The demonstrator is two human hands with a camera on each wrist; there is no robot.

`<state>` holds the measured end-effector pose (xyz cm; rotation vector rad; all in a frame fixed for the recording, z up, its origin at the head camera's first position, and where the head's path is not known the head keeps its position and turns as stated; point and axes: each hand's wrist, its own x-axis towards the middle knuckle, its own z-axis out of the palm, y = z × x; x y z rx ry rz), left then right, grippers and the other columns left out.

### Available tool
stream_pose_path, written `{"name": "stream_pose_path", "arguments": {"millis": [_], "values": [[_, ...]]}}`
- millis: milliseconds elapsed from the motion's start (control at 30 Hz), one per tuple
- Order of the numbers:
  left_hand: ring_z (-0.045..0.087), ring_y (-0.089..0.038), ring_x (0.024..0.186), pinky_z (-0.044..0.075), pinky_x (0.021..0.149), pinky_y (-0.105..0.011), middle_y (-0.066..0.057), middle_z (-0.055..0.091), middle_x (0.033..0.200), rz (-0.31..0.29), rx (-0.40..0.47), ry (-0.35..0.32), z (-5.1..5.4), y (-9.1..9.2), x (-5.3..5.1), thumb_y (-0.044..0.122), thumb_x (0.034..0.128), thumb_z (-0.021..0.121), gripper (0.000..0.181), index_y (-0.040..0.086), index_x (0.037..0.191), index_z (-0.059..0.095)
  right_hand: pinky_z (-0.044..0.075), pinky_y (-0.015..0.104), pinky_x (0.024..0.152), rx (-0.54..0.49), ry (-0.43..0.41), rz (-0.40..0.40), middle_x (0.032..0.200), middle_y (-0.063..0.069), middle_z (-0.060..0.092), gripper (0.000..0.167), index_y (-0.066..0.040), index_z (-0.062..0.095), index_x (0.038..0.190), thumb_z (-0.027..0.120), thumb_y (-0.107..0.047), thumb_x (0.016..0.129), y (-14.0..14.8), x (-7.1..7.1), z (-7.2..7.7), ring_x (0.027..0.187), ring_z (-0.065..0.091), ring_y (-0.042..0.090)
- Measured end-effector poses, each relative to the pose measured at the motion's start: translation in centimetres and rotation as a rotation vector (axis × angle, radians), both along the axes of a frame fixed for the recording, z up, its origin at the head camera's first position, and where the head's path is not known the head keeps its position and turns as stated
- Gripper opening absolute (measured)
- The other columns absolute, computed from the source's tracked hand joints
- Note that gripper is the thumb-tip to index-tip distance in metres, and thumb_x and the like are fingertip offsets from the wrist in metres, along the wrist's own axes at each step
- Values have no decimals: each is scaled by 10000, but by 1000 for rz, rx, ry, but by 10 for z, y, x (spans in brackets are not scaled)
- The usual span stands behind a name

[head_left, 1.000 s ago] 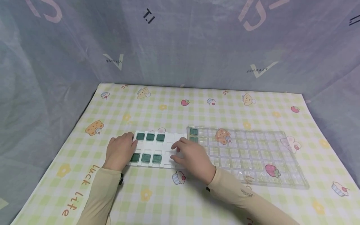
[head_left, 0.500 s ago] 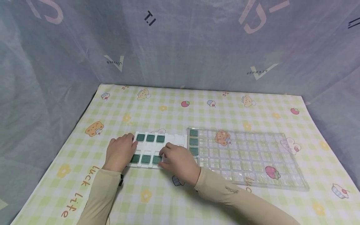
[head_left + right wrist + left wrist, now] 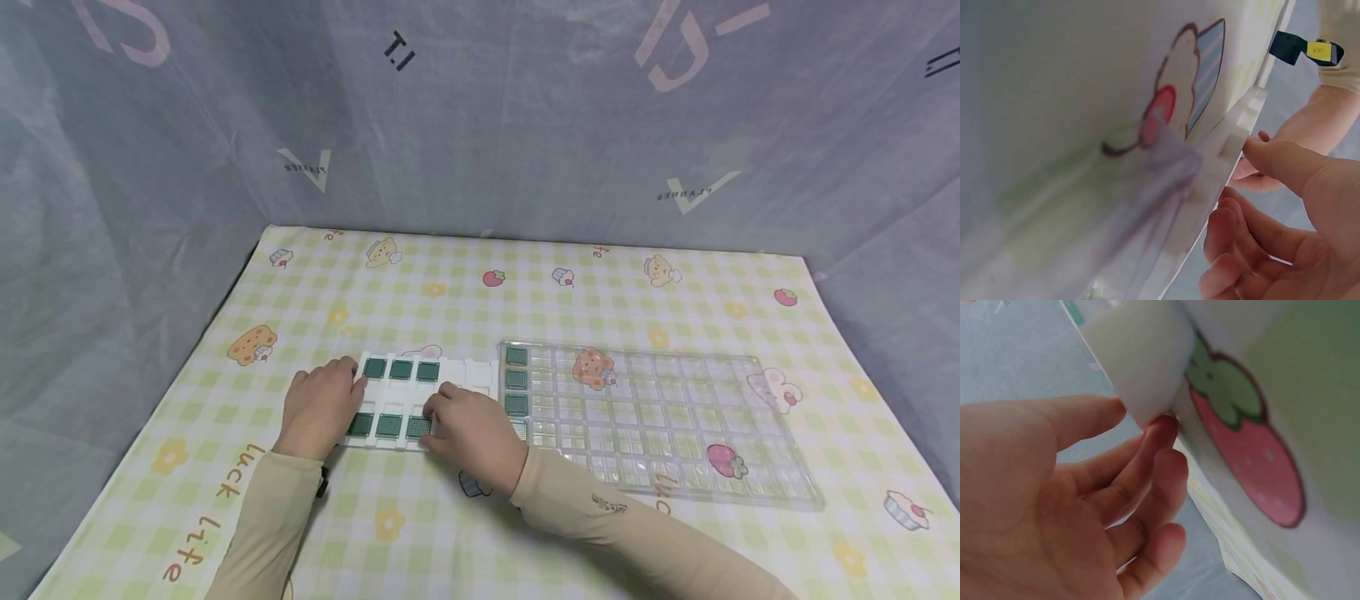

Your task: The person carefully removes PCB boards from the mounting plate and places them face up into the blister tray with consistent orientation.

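Observation:
My left hand [image 3: 318,408] holds the left end of a white slotted tray [image 3: 457,372]; in the left wrist view, thumb and fingertips meet at the white tray's corner [image 3: 1138,369]. Green square chips sit in two rows on that tray. Over its near row, my right hand [image 3: 480,429] has thumb and forefinger at the right side of a dotted green chip [image 3: 417,427], pinching it. In the right wrist view the thumb and curled fingers stand at the tray's edge [image 3: 1230,147]; the chip is hidden there.
Right of the white tray lies a large clear compartment tray [image 3: 637,410], its left column holding several green chips [image 3: 517,380]. A checked, printed cloth [image 3: 465,317] covers the table. Grey-blue fabric [image 3: 480,125] hangs behind and at the sides.
My right hand has moved left and slightly nearer to me, from the white tray's right part to the dotted chip. More chips in the clear tray have come into sight. The left hand stays.

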<state>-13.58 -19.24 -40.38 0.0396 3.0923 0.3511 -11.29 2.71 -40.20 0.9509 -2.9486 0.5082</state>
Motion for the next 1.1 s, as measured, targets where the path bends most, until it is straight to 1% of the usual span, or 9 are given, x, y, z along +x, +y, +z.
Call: {"name": "stream_pose_path", "arguments": {"millis": [200, 433, 667, 1100], "values": [[682, -384, 942, 459, 863, -534, -212, 721, 1063, 6, 2, -11, -1, 0, 0, 224, 1026, 582, 334, -50, 1206, 642, 507, 213, 630, 4, 0, -11, 894, -39, 657, 298, -147, 761, 1016, 833, -373, 835, -1, 0, -1, 706, 595, 60], [681, -384, 950, 459, 869, -533, -209, 719, 1068, 2, -1, -10, 0, 0, 0, 225, 1029, 579, 332, -47, 1209, 640, 506, 209, 634, -13, 5, -15, 889, -38, 667, 259, -140, 764, 1000, 828, -339, 848, -2, 1, -1, 710, 608, 65], [681, -383, 947, 456, 863, -528, -208, 720, 1069, 1, -1, -12, -1, 0, 0, 225, 1029, 580, 333, -46, 1214, 639, 510, 235, 620, 2, 67, -10, 860, -38, 667, 254, -155, 774, 985, 822, -365, 849, -2, 2, -3, 676, 625, 82], [679, -384, 931, 458, 855, -530, -209, 717, 1050, -8, -1, -3, 1, 1, 1, 220, 1029, 581, 324, -50, 1198, 640, 512, 221, 620, -16, 121, 1, 856, -53, 678, 244, -166, 786, 990, 813, -364, 849, 1, 1, -5, 681, 622, 63]]}}
